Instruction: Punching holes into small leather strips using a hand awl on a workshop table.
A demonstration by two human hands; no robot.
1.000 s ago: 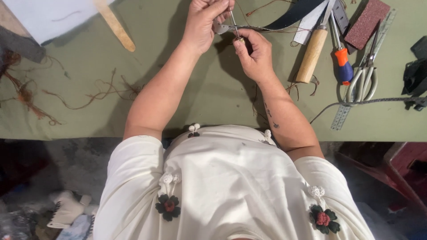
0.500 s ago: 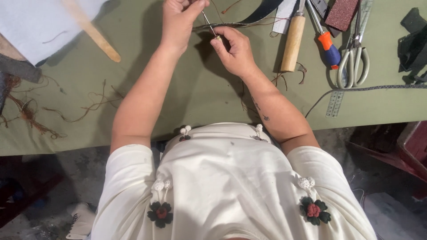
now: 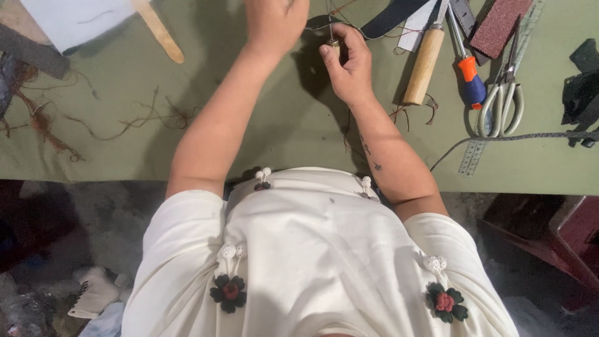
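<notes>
My right hand (image 3: 351, 67) is shut around a small awl-like tool (image 3: 333, 42) with a pale stub handle and a thin metal shaft pointing up. Fine brown thread (image 3: 349, 14) loops just above it. My left hand (image 3: 274, 22) is right beside it at the top edge of the view; its fingertips are cut off, so what they hold is hidden. Both forearms reach over a green table cover (image 3: 268, 131).
To the right lie a wooden-handled tool (image 3: 424, 62), an orange-and-blue screwdriver (image 3: 471, 78), scissors (image 3: 502, 106), a metal ruler (image 3: 473, 156), a brown sanding block (image 3: 499, 25) and a dark strap (image 3: 393, 15). On the left are a flat wooden stick (image 3: 159, 31), white paper (image 3: 75, 19) and thread scraps (image 3: 125, 125).
The view has dropped, so both hands now sit higher in the picture. My left hand has slid partly out at the top; my right hand still grips the small tool.
</notes>
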